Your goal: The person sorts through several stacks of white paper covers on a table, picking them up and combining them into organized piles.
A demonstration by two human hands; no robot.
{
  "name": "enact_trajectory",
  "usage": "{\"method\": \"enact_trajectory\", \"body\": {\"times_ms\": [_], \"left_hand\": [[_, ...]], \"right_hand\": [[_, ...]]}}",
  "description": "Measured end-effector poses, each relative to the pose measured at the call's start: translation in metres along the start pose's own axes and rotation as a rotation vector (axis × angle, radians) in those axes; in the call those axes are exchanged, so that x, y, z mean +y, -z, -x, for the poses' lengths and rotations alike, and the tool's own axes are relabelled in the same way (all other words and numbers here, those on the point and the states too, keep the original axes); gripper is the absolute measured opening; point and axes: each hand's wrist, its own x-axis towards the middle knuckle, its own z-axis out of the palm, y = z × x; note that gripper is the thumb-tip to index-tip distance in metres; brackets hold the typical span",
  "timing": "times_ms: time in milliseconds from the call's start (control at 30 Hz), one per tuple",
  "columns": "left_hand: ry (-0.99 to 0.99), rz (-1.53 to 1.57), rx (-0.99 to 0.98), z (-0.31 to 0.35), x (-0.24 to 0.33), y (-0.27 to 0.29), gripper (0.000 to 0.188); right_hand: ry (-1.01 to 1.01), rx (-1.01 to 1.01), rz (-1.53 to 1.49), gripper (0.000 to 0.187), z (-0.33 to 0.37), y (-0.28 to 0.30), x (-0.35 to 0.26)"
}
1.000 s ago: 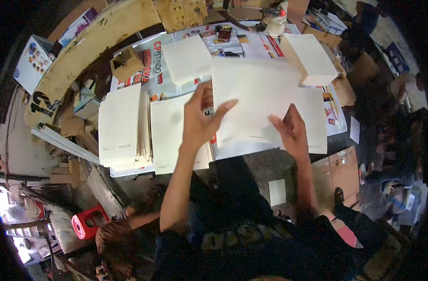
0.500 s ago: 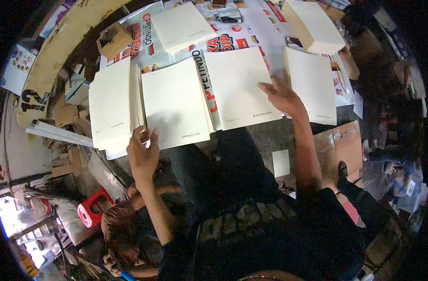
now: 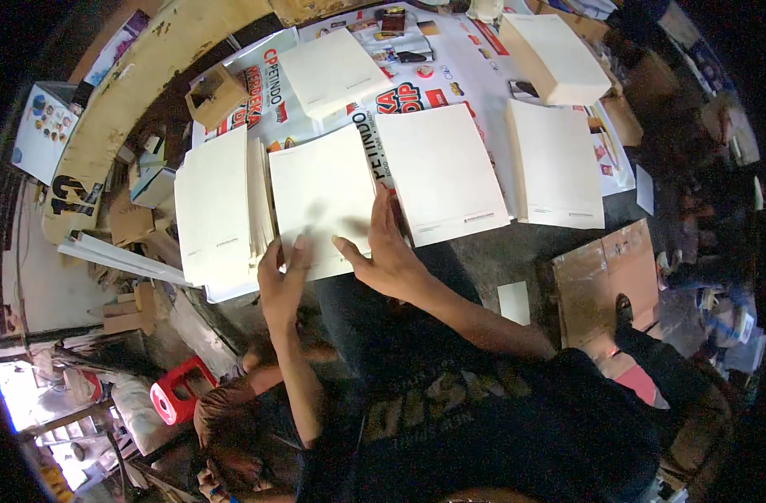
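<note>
Several stacks of cream printed sheets lie in a row along the table's near edge. My left hand [image 3: 284,281] is at the lower left corner of the second stack from the left [image 3: 324,193], its thumb and fingers apart. On the same stack's lower right side is my right hand [image 3: 389,256], its fingers stretched up along the right edge and its thumb over the lower part of the top sheet. Left of them stands the leftmost stack [image 3: 215,197]. To the right lie a third stack [image 3: 450,172] and the rightmost stack [image 3: 559,163].
Farther back are another cream stack [image 3: 332,71] and a tall stack [image 3: 559,59] on a printed banner [image 3: 425,80]. A cardboard box [image 3: 605,277] stands at the right. Low at the left, a person [image 3: 232,419] sits by a red stool [image 3: 181,390].
My right hand has moved left from the third stack to the second stack's right edge. My left hand stays at the second stack's lower left corner. The view has shifted slightly.
</note>
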Motion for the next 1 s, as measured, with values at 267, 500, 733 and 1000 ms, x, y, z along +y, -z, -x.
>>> {"method": "enact_trajectory", "body": {"times_ms": [267,500,733,1000], "left_hand": [[0.12,0.266,0.059,0.061,-0.019,0.004,0.035],[0.465,0.032,-0.119,0.093,0.005,0.017,0.058],[0.732,0.514,-0.193,0.12,-0.055,0.022,0.052],[0.7,0.91,-0.224,0.127,-0.098,-0.015,0.026]], "right_hand": [[0.185,0.113,0.037,0.094,0.066,0.007,-0.008],[-0.608,-0.07,-0.723,0.059,0.114,0.041,0.009],[-0.227,-0.3,-0.448,0.034,0.106,0.06,0.001],[-0.197,-0.333,-0.407,0.039,0.093,0.072,-0.014]]}}
